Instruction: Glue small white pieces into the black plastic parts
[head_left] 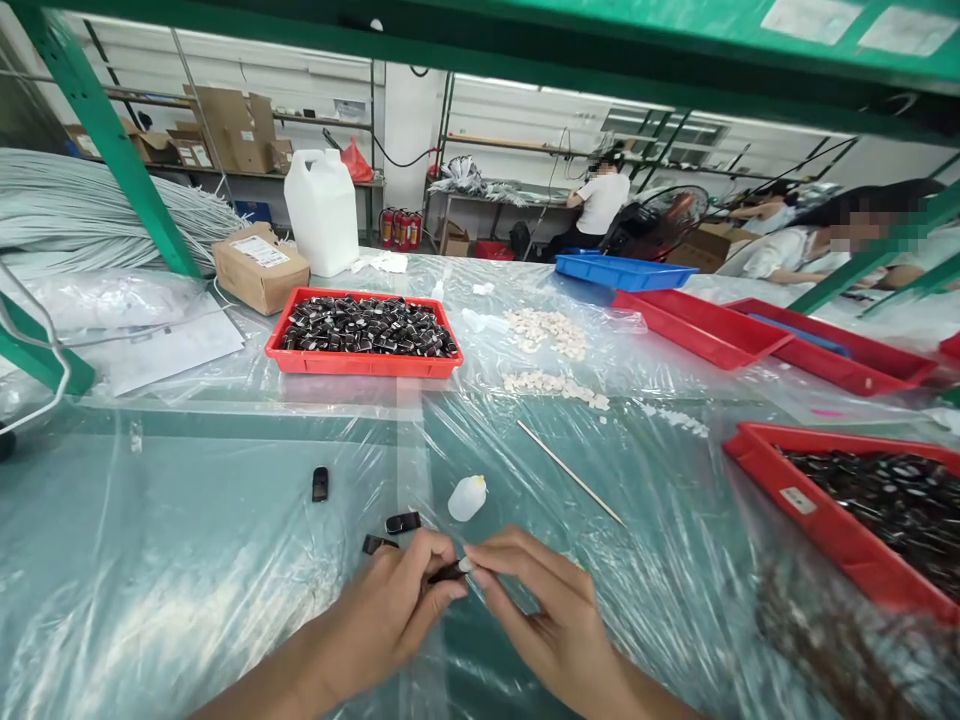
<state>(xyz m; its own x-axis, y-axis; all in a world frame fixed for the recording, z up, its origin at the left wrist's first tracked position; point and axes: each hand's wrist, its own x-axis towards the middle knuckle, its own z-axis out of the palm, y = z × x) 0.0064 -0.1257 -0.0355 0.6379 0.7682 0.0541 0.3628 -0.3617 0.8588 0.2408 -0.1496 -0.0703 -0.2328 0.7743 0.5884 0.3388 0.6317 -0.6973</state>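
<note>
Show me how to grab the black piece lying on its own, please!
Come from above and pinch the black piece around its middle, thumb and finger on its two long sides. It looks longer than wide, lies on the plastic-covered table, and nothing touches either side, so that should work best.

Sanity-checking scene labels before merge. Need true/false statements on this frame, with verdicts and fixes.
1. The left hand holds a dark piece. True.
2. The thin stick lies left of the small white bottle. False: the thin stick lies right of the small white bottle.
3. The red tray near the white jug is filled with dark parts. True.
4. The white jug is on its side. False: it stands upright.
5. The right hand is reaching into a tray. False: the right hand is close to the left, by the held piece.
</note>
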